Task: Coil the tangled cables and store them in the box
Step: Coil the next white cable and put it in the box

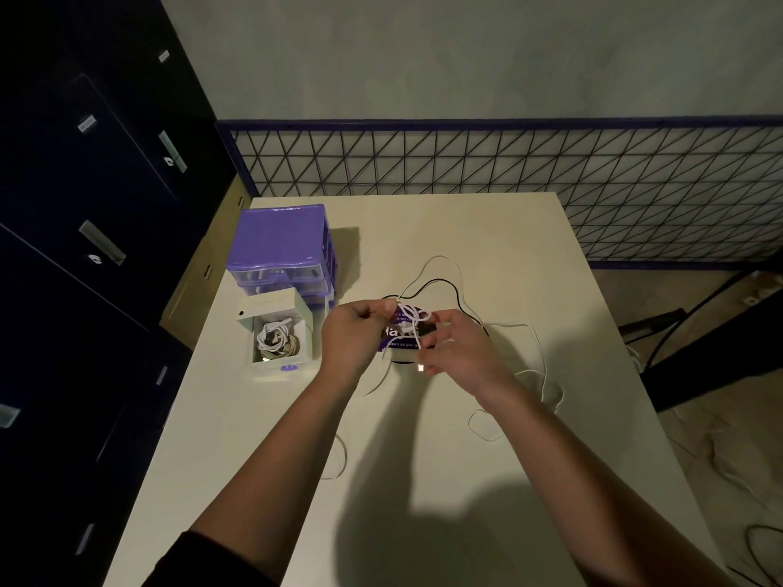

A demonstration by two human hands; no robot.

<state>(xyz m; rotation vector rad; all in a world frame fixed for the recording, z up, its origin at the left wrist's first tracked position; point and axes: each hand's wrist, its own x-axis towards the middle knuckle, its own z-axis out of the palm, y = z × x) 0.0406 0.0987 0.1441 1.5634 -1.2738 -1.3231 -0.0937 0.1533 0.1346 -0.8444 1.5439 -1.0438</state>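
Between both hands' fingers (383,309), above the table (529,256), white cable (413,315) loops.

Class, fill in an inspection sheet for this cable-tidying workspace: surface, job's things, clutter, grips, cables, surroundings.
Surface: pale table, shadowed near the front.
Job's things: open white box at the table's left, coiled cables already inside.
Clutter: purple drawer unit behind the box; purple card under the hands.
Grips: left hand and right hand both pinch the white cable.
Cables: white cable trails loose across the table; black cable lies looped beyond the hands.
Surroundings: dark cabinets left, wire mesh panel behind.
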